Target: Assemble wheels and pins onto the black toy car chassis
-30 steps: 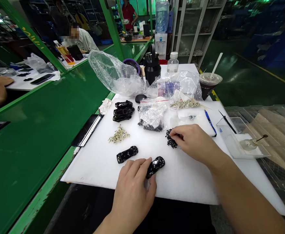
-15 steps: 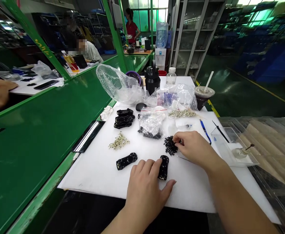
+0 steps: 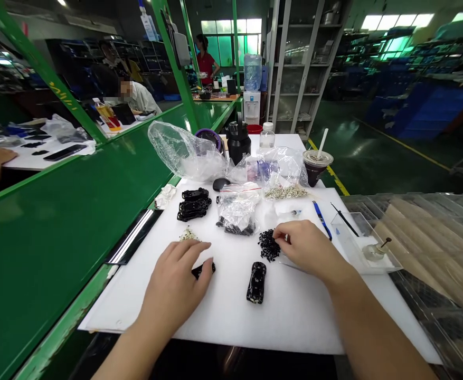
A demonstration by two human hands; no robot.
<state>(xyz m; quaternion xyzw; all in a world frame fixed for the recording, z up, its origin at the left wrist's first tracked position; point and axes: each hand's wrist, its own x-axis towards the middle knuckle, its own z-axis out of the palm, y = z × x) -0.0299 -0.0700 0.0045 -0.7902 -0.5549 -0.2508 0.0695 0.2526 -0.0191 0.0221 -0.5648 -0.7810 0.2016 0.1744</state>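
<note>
My left hand (image 3: 176, 287) hovers over a black toy car chassis (image 3: 198, 271), its fingers spread and thumb apart. The hand hides most of that chassis. Behind its fingertips lies a small pile of cream-coloured pieces (image 3: 187, 234), partly covered. My right hand (image 3: 304, 245) is at the right edge of a heap of tiny black parts (image 3: 268, 247), thumb and forefinger pinched together; whatever is between them is too small to make out. Between the hands, a second black toy car chassis (image 3: 256, 283) lies lengthwise on the white foam sheet (image 3: 215, 322), untouched.
Several black car chassis (image 3: 194, 205) sit at the back left, beside a zip bag (image 3: 239, 208) of black parts. Behind are a black bottle (image 3: 238, 145) and an iced drink (image 3: 316, 166). A blue pen-like tool (image 3: 321, 219) and clear tray (image 3: 358, 248) lie right.
My left hand has left the right-hand chassis and moved left over the other one. My right hand stays pinching at the black heap. The camera view has shifted slightly.
</note>
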